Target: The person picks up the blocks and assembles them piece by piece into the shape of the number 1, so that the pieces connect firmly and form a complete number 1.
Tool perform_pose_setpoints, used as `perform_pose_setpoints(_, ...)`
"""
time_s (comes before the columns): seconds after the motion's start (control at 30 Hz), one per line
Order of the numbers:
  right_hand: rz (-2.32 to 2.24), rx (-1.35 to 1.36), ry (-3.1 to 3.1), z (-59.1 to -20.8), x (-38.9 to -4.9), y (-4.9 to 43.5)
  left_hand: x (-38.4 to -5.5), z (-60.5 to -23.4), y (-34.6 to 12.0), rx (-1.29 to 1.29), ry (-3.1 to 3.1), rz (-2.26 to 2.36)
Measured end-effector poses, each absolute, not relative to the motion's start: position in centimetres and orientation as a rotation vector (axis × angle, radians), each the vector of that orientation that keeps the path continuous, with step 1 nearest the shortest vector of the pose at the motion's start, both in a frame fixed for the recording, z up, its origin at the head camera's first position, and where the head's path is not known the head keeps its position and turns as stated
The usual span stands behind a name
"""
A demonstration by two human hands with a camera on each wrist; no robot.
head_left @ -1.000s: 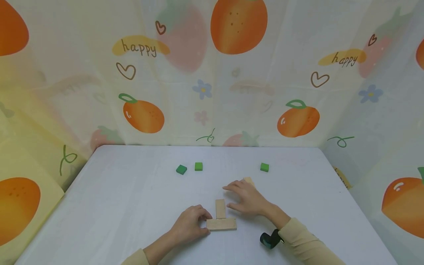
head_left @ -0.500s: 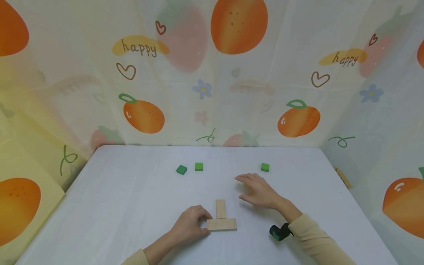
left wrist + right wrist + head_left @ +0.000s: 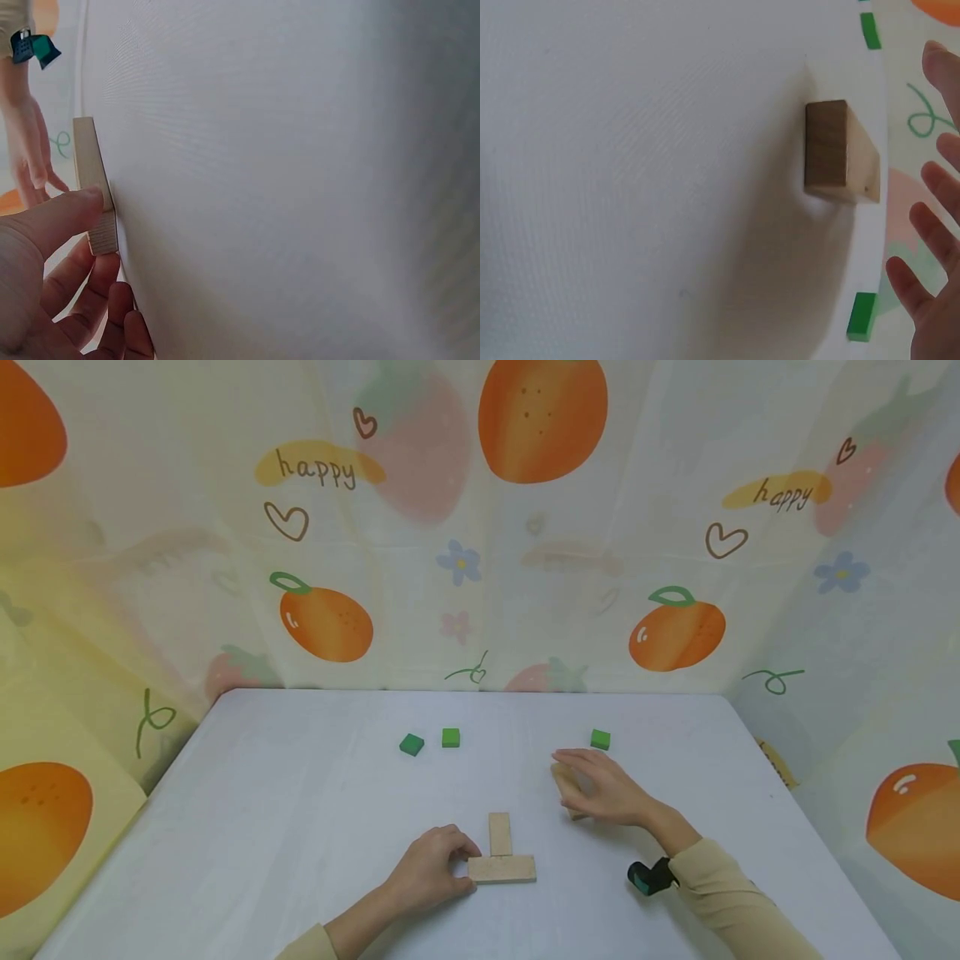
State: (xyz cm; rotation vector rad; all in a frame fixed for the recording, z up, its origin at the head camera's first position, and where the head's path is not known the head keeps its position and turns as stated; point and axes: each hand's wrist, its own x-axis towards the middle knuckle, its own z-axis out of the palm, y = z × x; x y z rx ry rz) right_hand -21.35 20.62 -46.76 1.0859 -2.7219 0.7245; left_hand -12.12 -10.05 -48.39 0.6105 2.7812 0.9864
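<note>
Two plain wooden blocks form a T on the table. The crosswise block lies nearest, and a second block stretches away from its far side. My left hand pinches the left end of the crosswise block between thumb and fingers; the left wrist view shows the thumb on one face. Over a third wooden block farther back hovers my right hand, partly covering it in the head view. In the right wrist view that block stands apart from the spread fingers.
Near the far edge of the white table are a dark green cube and a lighter green cube. Another green cube sits just beyond my right hand. A black wrist camera hangs below the right sleeve.
My right hand has moved right, away from the T of blocks, and is now over the third block. The left hand and both blocks of the T have stayed put.
</note>
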Motion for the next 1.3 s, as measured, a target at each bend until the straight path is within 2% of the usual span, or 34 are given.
perform_pose_setpoints(1.3,0.536,1.002,-3.017,-48.5,-21.9,22.0,-12.0,-48.0,-10.0,0.605,2.783,0.963)
